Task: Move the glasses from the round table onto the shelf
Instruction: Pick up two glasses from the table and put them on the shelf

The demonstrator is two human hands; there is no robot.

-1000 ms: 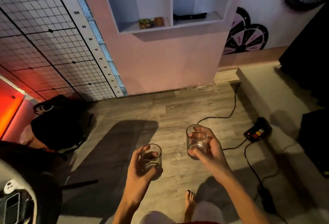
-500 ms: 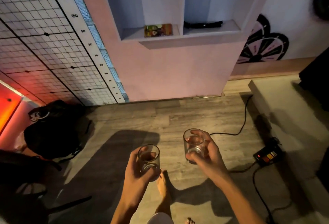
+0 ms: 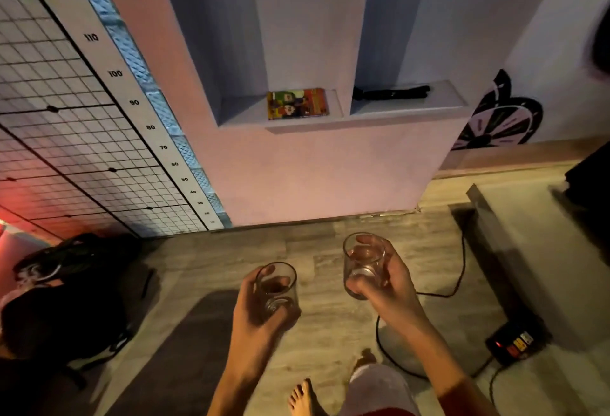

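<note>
Left hand (image 3: 260, 308) wrapped around one glass (image 3: 276, 287), right hand (image 3: 388, 287) around other glass (image 3: 363, 265). Shelf (image 3: 406, 111) came nearer than before; carrying almost finished, placing remained.

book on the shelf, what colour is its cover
Multicoloured: green, yellow, red and orange cartoon-like patches on the book, head view.

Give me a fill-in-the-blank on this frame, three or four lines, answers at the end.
1. Each hand holds one ____: the left hand and the right hand alike.
2. The colourful book lies in the ____ compartment of the shelf.
3. The black object lies in the ____ compartment.
4. The black cable runs across the ____.

Missing words: glass; left; right; floor
</note>
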